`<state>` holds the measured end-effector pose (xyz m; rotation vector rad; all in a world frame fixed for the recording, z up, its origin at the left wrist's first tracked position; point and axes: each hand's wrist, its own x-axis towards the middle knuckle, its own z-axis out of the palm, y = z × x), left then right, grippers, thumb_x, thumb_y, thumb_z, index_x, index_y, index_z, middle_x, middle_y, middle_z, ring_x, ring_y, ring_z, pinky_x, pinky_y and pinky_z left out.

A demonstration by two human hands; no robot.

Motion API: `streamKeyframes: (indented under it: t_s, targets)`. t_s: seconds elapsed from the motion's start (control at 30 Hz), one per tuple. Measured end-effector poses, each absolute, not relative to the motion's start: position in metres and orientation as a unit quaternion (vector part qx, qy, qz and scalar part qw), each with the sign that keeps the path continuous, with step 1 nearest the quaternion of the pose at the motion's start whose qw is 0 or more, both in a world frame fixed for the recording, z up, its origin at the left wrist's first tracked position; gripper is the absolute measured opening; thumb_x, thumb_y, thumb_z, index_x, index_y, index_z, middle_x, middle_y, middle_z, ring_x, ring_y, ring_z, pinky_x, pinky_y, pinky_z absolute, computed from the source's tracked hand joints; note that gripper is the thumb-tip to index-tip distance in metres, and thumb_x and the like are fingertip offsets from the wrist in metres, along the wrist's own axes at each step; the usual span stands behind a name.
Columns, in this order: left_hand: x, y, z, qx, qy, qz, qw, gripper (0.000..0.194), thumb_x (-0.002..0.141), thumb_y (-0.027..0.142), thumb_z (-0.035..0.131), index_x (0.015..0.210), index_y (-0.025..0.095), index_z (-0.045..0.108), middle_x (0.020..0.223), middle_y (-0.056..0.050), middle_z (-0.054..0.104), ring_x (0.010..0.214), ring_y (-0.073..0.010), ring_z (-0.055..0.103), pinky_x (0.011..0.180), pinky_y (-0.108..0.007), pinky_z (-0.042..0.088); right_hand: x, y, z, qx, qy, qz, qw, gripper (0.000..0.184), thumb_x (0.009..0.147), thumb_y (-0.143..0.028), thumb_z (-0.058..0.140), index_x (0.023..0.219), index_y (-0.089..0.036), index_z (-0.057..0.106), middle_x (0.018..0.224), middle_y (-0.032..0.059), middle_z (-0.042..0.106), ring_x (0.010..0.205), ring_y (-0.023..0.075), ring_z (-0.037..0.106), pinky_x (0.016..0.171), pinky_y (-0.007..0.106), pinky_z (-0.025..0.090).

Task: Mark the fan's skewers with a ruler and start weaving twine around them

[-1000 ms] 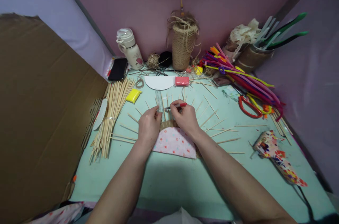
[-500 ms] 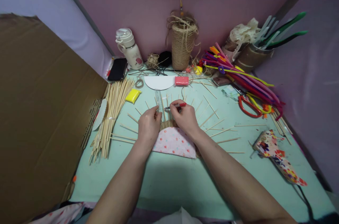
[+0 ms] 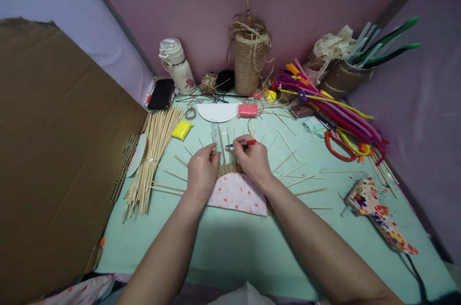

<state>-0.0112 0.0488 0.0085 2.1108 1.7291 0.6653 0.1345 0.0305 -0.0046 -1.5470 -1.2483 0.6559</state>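
Note:
My right hand (image 3: pixel 254 161) is closed round a red pen (image 3: pixel 242 143) whose tip points left at a clear ruler (image 3: pixel 217 138). My left hand (image 3: pixel 201 173) pinches the near end of that ruler and presses it against thin wooden sticks (image 3: pixel 288 161) that fan out from a half-round piece. The half-round piece (image 3: pixel 237 194) is covered in pink dotted fabric, with a band of woven twine at its top, and lies just below both hands on the pale green table (image 3: pixel 230 247).
A bundle of bamboo skewers (image 3: pixel 153 156) lies to the left beside a large cardboard sheet (image 3: pixel 54 151). At the back stand a bottle (image 3: pixel 178 67), a twine spool (image 3: pixel 249 60), a phone (image 3: pixel 161 94), yellow (image 3: pixel 182 129) and pink (image 3: pixel 248 110) clay. Pipe cleaners (image 3: pixel 324 103), red scissors (image 3: pixel 336 146) and a patterned glue gun (image 3: pixel 378 213) are on the right.

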Motion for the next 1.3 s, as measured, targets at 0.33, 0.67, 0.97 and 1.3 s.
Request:
streamKeyframes:
  t_s: [0.33, 0.67, 0.97, 1.3]
  targets:
    - [-0.028, 0.050, 0.023, 0.709, 0.638, 0.257, 0.157, 0.035, 0.083, 0.025, 0.057, 0.115, 0.013, 0.066, 0.081, -0.006, 0.072, 0.073, -0.0183, 0.065, 0.076, -0.031, 0.049, 0.134, 0.028, 0.001, -0.638, -0.524, 0.264, 0.498, 0.016, 0.084, -0.030, 0.052, 0.078, -0.020, 0.064, 0.065, -0.0003, 0.067, 0.060, 0.0147, 0.062, 0.064, 0.025, 0.046]
    - [-0.026, 0.047, 0.022, 0.722, 0.639, 0.195, 0.182, 0.036, 0.082, 0.022, 0.058, 0.117, 0.015, 0.065, 0.080, -0.006, 0.072, 0.073, -0.0194, 0.066, 0.077, -0.032, 0.048, 0.129, 0.024, 0.005, -0.606, -0.539, 0.309, 0.497, 0.016, 0.085, -0.031, 0.053, 0.080, -0.020, 0.064, 0.068, -0.0002, 0.068, 0.061, 0.0142, 0.063, 0.065, 0.025, 0.048]
    - [-0.028, 0.047, 0.025, 0.705, 0.646, 0.214, 0.201, 0.038, 0.083, 0.020, 0.058, 0.120, 0.015, 0.061, 0.079, -0.005, 0.071, 0.070, -0.0180, 0.066, 0.075, -0.031, 0.048, 0.130, 0.024, 0.024, -0.604, -0.598, 0.327, 0.413, 0.018, 0.086, -0.030, 0.052, 0.087, -0.020, 0.068, 0.066, -0.0008, 0.069, 0.058, 0.0139, 0.062, 0.061, 0.025, 0.046]
    - [-0.024, 0.048, 0.006, 0.679, 0.635, 0.281, 0.239, 0.037, 0.082, 0.018, 0.056, 0.119, 0.016, 0.058, 0.079, -0.002, 0.068, 0.071, -0.0152, 0.067, 0.072, -0.027, 0.050, 0.141, 0.001, -0.010, -0.484, -0.770, 0.231, 0.346, 0.035, 0.093, -0.026, 0.048, 0.126, -0.024, 0.058, 0.119, 0.0095, 0.067, 0.113, 0.0233, 0.059, 0.097, 0.044, 0.045]
